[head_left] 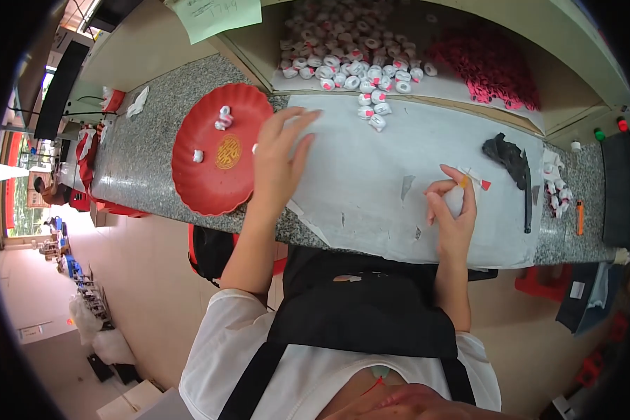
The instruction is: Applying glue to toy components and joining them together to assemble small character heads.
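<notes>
My left hand (281,150) is raised at the right rim of a red scalloped plate (189,178), fingers apart and holding nothing. On the plate lie a few small white pieces (224,117), some with pink parts. My right hand (456,210) is curled over the white work sheet (371,189), around a whitish rounded thing (454,201) that is mostly hidden by the fingers. A yellow bit shows at its upper end. Just beyond the fingertips is a small red-and-white scrap (484,185); whether it belongs to the held thing, I cannot tell.
A shelf at the back holds a heap of white pieces (357,66) and a pile of pink pieces (486,66). Several white ones spill onto the sheet. Right of my hand lie a black crumpled cloth (505,157), a black pen (528,203) and an orange stick (579,217).
</notes>
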Demonstrator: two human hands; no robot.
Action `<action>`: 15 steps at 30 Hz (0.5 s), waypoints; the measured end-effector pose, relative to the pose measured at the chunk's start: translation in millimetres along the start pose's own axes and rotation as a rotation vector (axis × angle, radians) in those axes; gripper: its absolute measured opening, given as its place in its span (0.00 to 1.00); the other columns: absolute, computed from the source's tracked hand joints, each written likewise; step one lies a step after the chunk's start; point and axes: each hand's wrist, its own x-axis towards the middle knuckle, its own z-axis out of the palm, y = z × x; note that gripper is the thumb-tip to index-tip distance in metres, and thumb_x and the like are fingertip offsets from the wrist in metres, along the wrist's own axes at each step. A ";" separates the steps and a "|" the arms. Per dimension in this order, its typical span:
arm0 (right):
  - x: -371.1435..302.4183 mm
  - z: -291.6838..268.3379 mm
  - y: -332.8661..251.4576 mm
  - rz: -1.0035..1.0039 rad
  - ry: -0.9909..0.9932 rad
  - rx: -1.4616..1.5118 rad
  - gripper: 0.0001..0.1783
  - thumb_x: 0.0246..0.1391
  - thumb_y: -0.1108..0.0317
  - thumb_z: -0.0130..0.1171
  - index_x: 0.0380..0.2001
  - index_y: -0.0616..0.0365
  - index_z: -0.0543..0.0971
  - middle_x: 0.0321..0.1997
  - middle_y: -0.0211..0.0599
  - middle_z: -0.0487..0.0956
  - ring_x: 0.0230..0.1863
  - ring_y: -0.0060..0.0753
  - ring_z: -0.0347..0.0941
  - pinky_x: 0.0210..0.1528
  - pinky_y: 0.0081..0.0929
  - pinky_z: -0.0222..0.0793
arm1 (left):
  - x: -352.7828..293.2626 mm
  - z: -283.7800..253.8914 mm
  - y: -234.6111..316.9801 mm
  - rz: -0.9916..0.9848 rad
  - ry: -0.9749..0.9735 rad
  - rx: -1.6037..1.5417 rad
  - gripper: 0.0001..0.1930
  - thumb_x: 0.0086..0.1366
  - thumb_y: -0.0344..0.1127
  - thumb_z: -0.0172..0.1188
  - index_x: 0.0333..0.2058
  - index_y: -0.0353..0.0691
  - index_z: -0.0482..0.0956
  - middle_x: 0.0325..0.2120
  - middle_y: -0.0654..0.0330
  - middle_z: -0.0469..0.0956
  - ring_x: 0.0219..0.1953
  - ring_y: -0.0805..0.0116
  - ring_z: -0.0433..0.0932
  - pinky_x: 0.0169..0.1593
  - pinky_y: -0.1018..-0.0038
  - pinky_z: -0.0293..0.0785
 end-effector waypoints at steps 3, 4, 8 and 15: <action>0.3 -2.5 0.9 0.010 -0.072 0.056 0.22 0.39 0.78 0.49 0.41 0.60 0.59 0.26 0.34 0.67 0.12 0.14 0.56 0.12 0.10 0.52 | 14.3 50.9 10.8 0.251 -0.212 0.017 0.14 0.45 0.25 0.55 0.34 0.41 0.72 0.31 0.57 0.69 0.33 0.62 0.69 0.35 0.73 0.67; 0.2 -4.8 1.5 0.007 -0.111 0.122 0.22 0.39 0.79 0.49 0.41 0.59 0.58 0.26 0.34 0.67 0.12 0.13 0.55 0.11 0.10 0.52 | 17.8 64.5 10.9 0.252 -0.216 0.006 0.14 0.45 0.25 0.55 0.34 0.41 0.72 0.31 0.57 0.69 0.33 0.62 0.69 0.35 0.73 0.67; -3.6 -10.0 7.9 -0.029 -0.122 0.177 0.24 0.38 0.78 0.46 0.43 0.58 0.56 0.29 0.41 0.65 0.11 0.16 0.54 0.09 0.10 0.50 | 22.3 88.8 8.9 0.094 -0.329 0.126 0.12 0.45 0.26 0.55 0.32 0.40 0.71 0.26 0.57 0.67 0.27 0.62 0.70 0.28 0.71 0.68; 12.3 -28.3 20.3 -0.096 -0.116 0.268 0.22 0.38 0.74 0.45 0.42 0.57 0.56 0.33 0.43 0.62 0.14 0.20 0.58 0.09 0.12 0.54 | 20.3 89.9 4.4 0.106 -0.290 -0.009 0.11 0.47 0.25 0.54 0.33 0.39 0.71 0.30 0.56 0.70 0.29 0.62 0.70 0.31 0.74 0.67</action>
